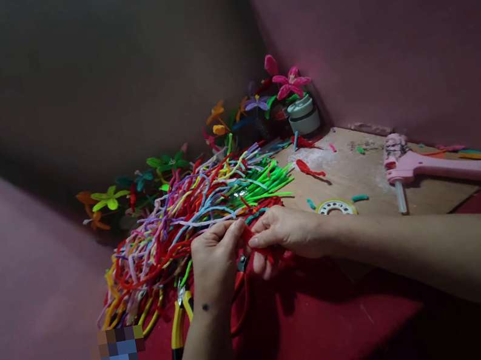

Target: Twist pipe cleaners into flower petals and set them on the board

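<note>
Both hands meet over the red surface, in front of a heap of coloured pipe cleaners (pixel 159 218). My left hand (pixel 218 254) pinches a red pipe cleaner (pixel 248 234) between thumb and fingers. On the same red piece, my right hand (pixel 284 234) is closed from the other side, its thumb pressed over the fingers. The fingers hide much of the piece, so its full shape cannot be made out. Just below the hands lies a red-handled cutter (pixel 241 278). Yellow-and-black pliers (pixel 179 322) rest left of my left wrist, partly covered by it.
A pink glue gun (pixel 445 164) lies on a brown board (pixel 373 176) at the right, near a tape roll (pixel 336 207) and a red looped piece (pixel 309 168). Pipe-cleaner flowers (pixel 292 82) and a lidded jar (pixel 304 117) stand at the back by the walls.
</note>
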`<state>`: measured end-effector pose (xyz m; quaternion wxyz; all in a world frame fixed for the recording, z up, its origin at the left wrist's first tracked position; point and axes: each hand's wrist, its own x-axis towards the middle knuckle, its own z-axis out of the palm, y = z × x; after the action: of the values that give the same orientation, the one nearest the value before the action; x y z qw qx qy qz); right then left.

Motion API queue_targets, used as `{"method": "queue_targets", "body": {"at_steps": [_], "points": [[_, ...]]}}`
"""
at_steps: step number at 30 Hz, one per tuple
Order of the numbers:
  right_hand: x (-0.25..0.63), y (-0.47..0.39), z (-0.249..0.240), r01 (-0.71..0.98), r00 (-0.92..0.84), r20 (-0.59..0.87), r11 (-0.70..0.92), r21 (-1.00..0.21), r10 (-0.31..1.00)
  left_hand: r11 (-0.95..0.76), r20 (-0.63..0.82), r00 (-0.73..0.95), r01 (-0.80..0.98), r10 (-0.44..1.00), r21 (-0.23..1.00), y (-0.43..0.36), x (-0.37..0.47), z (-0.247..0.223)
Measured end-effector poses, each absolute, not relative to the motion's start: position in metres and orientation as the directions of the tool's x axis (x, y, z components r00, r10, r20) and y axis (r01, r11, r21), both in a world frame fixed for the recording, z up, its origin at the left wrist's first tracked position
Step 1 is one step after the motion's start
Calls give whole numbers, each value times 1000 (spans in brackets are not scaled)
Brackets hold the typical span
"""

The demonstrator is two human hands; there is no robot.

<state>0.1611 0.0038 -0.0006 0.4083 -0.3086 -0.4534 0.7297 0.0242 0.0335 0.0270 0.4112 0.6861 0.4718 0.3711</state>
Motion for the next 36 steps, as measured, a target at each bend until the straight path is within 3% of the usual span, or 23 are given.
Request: {"method": "queue_targets", "body": {"at_steps": [3,6,10,19,27,33,36], "points": [[160,1,3,-253,-444,-83,-213,-944,892,-362,268,251,512,930,779,33,25,25],[159,-1,6,-164,-398,-56,-131,-978,916,-416,319,267,596,909,687,33,24,24],[159,-2,6,-112,-362,-30,-76,-991,932,-380,264,280,560,923,736,36,22,23],[160,2,-3,-294,-427,-61,-202,-934,902,-270,135,290,494,947,827,40,24,26],[161,2,-1,-157,-346,-80,-142,-977,935,-263,112,337,444,935,856,39,24,24],[161,5,-5,-349,-453,-58,-237,-907,890,-191,55,323,405,945,894,42,23,24],[161,7,-9,-363,-456,-56,-244,-899,888,-162,18,357,378,934,911,41,23,24]]}}
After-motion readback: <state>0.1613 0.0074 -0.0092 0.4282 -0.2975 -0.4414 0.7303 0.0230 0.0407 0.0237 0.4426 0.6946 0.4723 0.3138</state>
